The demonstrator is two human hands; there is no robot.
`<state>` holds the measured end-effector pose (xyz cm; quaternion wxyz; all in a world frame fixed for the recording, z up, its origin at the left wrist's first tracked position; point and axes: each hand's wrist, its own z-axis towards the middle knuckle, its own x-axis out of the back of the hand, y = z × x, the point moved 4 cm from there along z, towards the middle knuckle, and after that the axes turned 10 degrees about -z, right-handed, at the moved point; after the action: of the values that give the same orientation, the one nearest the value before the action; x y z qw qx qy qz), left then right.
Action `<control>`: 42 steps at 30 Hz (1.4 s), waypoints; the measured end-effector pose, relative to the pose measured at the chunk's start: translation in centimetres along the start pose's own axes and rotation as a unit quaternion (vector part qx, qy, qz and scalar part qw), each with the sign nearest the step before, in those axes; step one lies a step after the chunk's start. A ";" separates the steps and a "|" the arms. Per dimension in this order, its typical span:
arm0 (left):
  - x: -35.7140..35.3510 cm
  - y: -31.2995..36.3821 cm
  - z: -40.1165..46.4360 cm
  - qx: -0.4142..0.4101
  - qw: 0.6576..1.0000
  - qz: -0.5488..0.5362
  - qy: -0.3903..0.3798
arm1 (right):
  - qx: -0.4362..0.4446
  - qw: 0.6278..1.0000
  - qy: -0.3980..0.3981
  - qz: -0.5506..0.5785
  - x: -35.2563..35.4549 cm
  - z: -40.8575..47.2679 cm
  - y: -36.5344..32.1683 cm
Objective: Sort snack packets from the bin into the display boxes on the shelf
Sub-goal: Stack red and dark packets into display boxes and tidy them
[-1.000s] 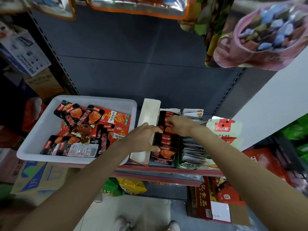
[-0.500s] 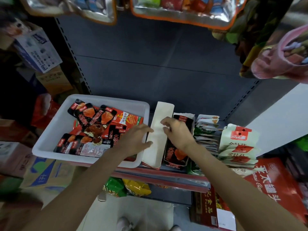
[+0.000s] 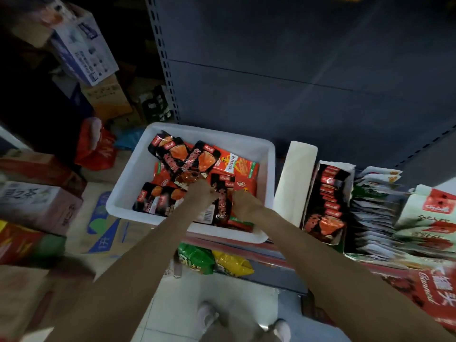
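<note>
Both hands are down in the white plastic bin (image 3: pixel 138 169) sitting on the front edge of the grey metal shelf (image 3: pixel 271 250). The left hand (image 3: pixel 201 195) is on the pile of black-and-red snack packets (image 3: pixel 177 156), its knuckles bent over them, but it's blurry, so I can't tell if the fingers are actually gripping one. The right hand (image 3: pixel 243 204) is just beside it, nearer the bin's right wall, and seems to be touching a black packet (image 3: pixel 222 206) that stands up on edge between the two hands. Same deal there, can't tell if those fingers are closed round it or just resting against it.

Under the black packets there are some flat orange-red packets (image 3: pixel 243 166) with green print, mostly toward the back right of the bin.

Right of the bin is a tall white cardboard flap (image 3: pixel 293 178), then an open display box (image 3: pixel 328 203) with a neat row of the same black-and-red packets in it. Next over is a box of pale green-and-white packets (image 3: pixel 370 208), and a white pouch with a red label (image 3: pixel 434 206) at the far right.

Below the shelf, green and yellow snack bags (image 3: pixel 214 261) poke out. Cardboard cartons (image 3: pixel 34 203) are stacked on the floor to the left. The person's shoes (image 3: pixel 207 314) show at the bottom.
</note>
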<state>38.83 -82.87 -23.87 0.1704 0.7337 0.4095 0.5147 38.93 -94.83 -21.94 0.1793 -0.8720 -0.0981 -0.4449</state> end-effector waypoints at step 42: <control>-14.2 21.2 -0.3 -0.273 0.902 0.318 -0.103 | -0.165 0.839 0.505 0.119 11.3 -15.1 22.6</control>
<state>45.67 -106.78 -18.23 0.2327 0.7989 -0.0216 0.5542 41.80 -121.44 -9.76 0.1090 -0.5480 0.1855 -0.8083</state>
